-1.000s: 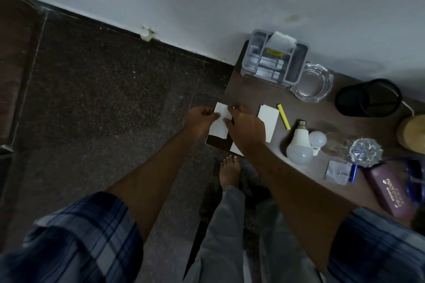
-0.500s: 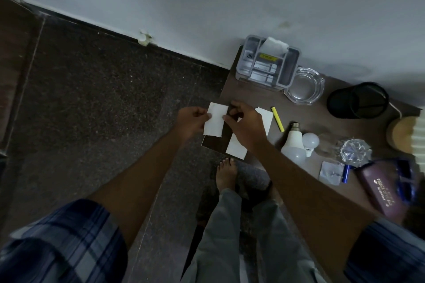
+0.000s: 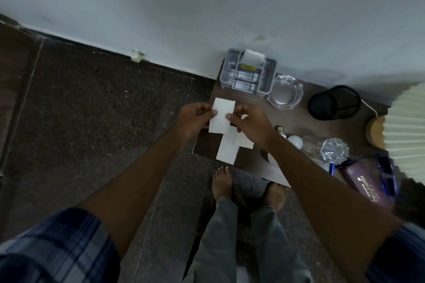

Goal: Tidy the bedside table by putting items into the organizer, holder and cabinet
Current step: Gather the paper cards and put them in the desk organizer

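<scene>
My left hand (image 3: pixel 194 119) and my right hand (image 3: pixel 250 123) each pinch an edge of a white paper slip (image 3: pixel 222 115), held just above the left end of the brown bedside table (image 3: pixel 207 145). Two more white slips (image 3: pixel 230 150) lie on the table under my right hand. A grey compartmented organizer (image 3: pixel 249 73) with a white paper sticking up in it stands at the back left corner. A black mesh holder (image 3: pixel 333 103) stands farther right by the wall. My right forearm hides part of a white bulb (image 3: pixel 295 141).
A clear glass ashtray (image 3: pixel 285 94) sits beside the organizer. Further right are a crystal ornament (image 3: pixel 334 151), a purple case (image 3: pixel 365 181), a blue pen (image 3: pixel 332 169) and a lamp with a wooden base (image 3: pixel 377 131) and pleated shade (image 3: pixel 407 126). My bare feet (image 3: pixel 222 181) stand on dark floor.
Both hands have lifted one white slip off the table and hold it between them. The camera has shifted, bringing the lamp shade into view.
</scene>
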